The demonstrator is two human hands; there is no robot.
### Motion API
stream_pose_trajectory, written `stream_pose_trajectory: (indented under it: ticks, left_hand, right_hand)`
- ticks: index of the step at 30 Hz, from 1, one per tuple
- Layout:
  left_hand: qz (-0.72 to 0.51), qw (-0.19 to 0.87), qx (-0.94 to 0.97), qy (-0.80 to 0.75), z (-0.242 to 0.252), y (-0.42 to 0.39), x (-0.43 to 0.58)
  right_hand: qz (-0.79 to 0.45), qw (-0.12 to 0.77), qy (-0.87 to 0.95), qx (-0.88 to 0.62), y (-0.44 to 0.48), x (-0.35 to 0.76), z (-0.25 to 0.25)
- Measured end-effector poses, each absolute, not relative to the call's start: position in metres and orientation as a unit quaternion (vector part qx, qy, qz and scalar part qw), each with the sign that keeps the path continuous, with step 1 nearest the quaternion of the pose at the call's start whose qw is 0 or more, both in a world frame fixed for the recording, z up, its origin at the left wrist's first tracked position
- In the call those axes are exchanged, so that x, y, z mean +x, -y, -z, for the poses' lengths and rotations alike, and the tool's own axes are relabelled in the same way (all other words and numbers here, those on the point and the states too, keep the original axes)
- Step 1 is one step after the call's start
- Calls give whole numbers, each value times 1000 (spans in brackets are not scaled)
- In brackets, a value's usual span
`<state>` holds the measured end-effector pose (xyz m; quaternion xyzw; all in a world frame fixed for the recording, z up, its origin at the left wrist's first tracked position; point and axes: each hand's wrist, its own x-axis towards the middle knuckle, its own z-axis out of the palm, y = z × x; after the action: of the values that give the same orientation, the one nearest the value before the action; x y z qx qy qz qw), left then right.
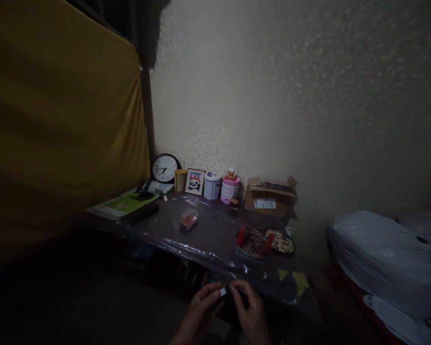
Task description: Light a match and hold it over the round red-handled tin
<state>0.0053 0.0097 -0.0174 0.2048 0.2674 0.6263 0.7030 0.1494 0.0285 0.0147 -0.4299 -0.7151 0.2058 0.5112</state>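
Observation:
Both my hands meet low in the view, just in front of the table's near edge. My left hand (201, 309) and my right hand (249, 306) have their fingers pinched together on a small pale object (223, 291) held between them; what it is I cannot make out in the dim light. Beyond the hands, on the plastic-covered table (215, 239), stands a round metal plate (253, 243) with dark bits and two red pieces, and beside it a second plate (282, 241) of pale sticks.
A small clear packet with an orange thing (188, 220) lies mid-table. Along the wall stand a clock (164, 168), a yellow tin (180, 179), a framed picture (195, 181), two canisters (212, 185), and an open cardboard box (271, 196). Books (124, 205) lie left. White bedding (384, 261) sits right.

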Motion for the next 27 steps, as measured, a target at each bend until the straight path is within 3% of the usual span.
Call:
stream_pose_trajectory:
  ticks: [27]
  left_hand:
    - [-585,715,261,-281,15,-10,2]
  right_hand:
    - [-184,503,727,-431,-29,147,-13]
